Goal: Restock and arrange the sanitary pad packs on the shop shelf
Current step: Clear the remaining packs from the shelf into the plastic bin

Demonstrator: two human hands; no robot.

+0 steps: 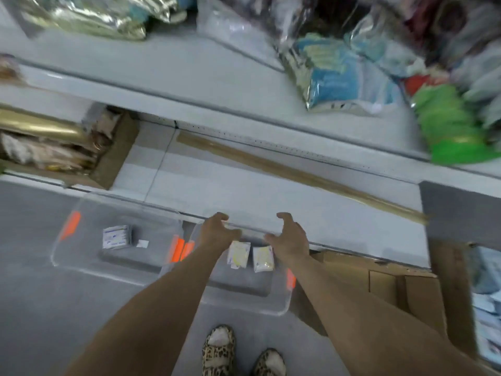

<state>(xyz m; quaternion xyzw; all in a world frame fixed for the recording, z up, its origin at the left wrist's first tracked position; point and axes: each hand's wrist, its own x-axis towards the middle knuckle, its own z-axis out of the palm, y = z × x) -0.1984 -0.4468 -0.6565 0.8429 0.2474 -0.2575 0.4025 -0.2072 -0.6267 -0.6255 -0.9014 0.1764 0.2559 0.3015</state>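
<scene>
Two small white pad packs (250,255) lie side by side in a clear plastic bin (273,308) on the floor below me. My left hand (218,233) and my right hand (290,237) hover above the bin's far end, fingers loosely spread and holding nothing. A second clear bin (78,264) to the left holds a white and blue pack (116,236). The white bottom shelf (271,199) lies just beyond my hands. Blue pad packs (333,80) and a green pack (447,123) sit on the shelf above, at the right.
A cardboard box (113,156) with wrapped goods stands at the left end of the bottom shelf. Flattened cardboard (385,283) lies on the floor to the right. A long tan strip (298,175) crosses the shelf. My slippered feet (233,351) stand near the bin.
</scene>
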